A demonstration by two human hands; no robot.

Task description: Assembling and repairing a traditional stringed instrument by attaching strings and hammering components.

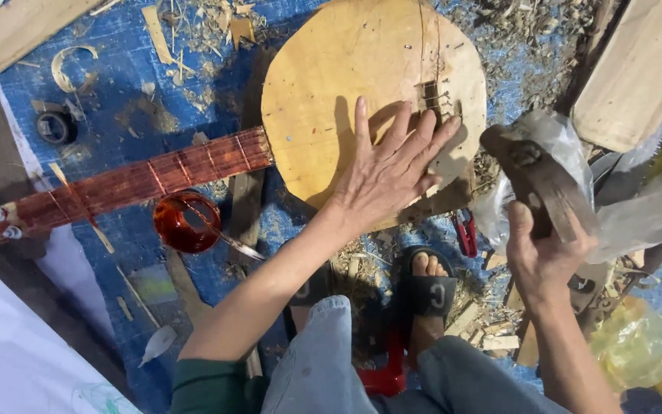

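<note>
Knees in pale jeans (331,360) frame the work. Left hand (388,172) lies spread flat on the unfinished round instrument body (331,92), strings fitted; right hand (542,257) grips a hammer (538,180). Finishing appears outstanding.

Green sleeve (208,383), pale jeans (331,368), black sandal (428,294).

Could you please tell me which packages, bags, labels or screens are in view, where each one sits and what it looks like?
Clear bag: crumpled plastic behind the hammer in the right hand.
Yellow bag: translucent, crumpled, at lower right.
Grey sheet: plastic, at the right edge.
White sheet: flat, bottom left corner, with faint green marks.
No screens or signs show.
</note>
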